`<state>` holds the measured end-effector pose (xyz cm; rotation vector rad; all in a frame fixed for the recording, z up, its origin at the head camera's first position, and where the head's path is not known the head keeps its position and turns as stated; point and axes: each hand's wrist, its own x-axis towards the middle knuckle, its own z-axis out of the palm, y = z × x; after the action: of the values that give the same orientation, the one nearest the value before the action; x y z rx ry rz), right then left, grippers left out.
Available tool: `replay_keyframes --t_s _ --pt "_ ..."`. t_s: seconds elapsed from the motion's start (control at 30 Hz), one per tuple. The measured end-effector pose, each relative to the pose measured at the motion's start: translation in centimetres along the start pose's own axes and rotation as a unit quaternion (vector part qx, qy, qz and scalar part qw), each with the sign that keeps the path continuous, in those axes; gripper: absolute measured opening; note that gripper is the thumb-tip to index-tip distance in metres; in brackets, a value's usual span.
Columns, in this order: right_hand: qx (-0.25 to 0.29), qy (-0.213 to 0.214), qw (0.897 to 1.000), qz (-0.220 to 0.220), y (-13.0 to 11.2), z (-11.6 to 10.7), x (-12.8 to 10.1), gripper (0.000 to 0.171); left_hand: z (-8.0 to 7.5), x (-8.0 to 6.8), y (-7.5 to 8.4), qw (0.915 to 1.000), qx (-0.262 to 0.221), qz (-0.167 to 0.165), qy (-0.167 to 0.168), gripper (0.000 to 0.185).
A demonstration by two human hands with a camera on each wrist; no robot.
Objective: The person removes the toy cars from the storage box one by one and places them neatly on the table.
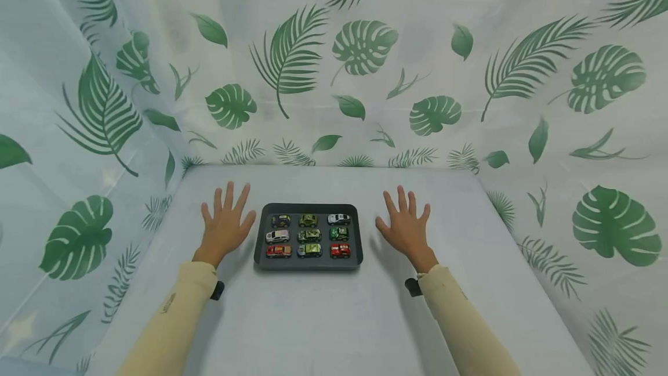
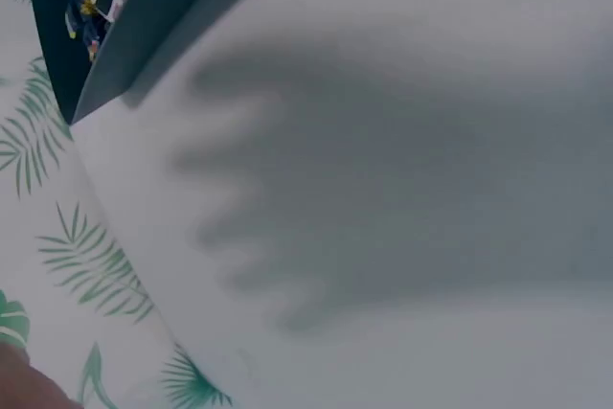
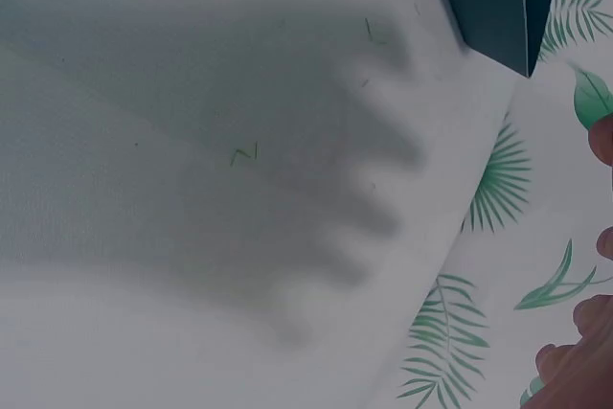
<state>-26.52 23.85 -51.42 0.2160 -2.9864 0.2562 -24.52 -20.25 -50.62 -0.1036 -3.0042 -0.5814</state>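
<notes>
A dark grey tray (image 1: 308, 267) lies on the white table, with several small toy cars set out in rows inside it. Among them are a red car (image 1: 340, 250), a white car (image 1: 338, 219) and a green camouflage car (image 1: 309, 235). To the left of the tray, my left hand (image 1: 225, 230) hovers palm down with its fingers spread, holding nothing. My right hand (image 1: 407, 229) is held likewise on the tray's right side, apart from it. Shadows of both hands fall on the tabletop in the wrist views, where only fingertips (image 2: 29, 385) show at the edge.
White cloth walls (image 1: 396, 10) printed with green leaves enclose the table (image 1: 313, 324) at the back and both sides. A dark strap piece (image 1: 413, 287) sits at the right wrist, and another (image 1: 217, 290) at the left.
</notes>
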Motion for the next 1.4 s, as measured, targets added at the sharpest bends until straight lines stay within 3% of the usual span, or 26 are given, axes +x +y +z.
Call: replay_keyframes --t_s 0.2,0.47,0.57,0.73,0.9,1.1,1.4 --pt "0.006 0.004 1.0 -0.006 -0.2 0.4 0.2 0.075 -0.2 0.0 0.2 0.9976 -0.051 0.018 -0.042 0.074" --pt "0.01 -0.003 1.0 0.0 -0.4 1.0 0.1 0.074 0.3 -0.3 -0.8 0.9877 -0.067 0.038 -0.136 0.073" --pt "0.013 -0.002 1.0 0.001 -0.2 1.0 0.2 0.073 0.2 -0.3 -1.0 0.9818 -0.071 0.06 -0.166 0.075" --pt "0.009 0.004 1.0 -0.005 0.2 0.2 0.8 0.071 -0.3 0.2 -1.0 0.9748 -0.046 0.082 -0.203 0.081" --pt "0.017 0.004 1.0 -0.012 0.0 -0.6 1.2 0.07 -0.3 0.1 -1.5 0.9714 -0.032 0.072 -0.224 0.081" --pt "0.031 -0.017 0.999 -0.019 -0.1 -0.4 1.0 0.07 0.5 -0.8 -3.0 0.9631 -0.066 0.063 -0.253 0.079" --pt "0.044 -0.019 0.998 -0.039 -1.0 -0.8 1.6 0.068 0.9 -0.8 -3.3 0.9609 -0.084 0.076 -0.253 0.078"
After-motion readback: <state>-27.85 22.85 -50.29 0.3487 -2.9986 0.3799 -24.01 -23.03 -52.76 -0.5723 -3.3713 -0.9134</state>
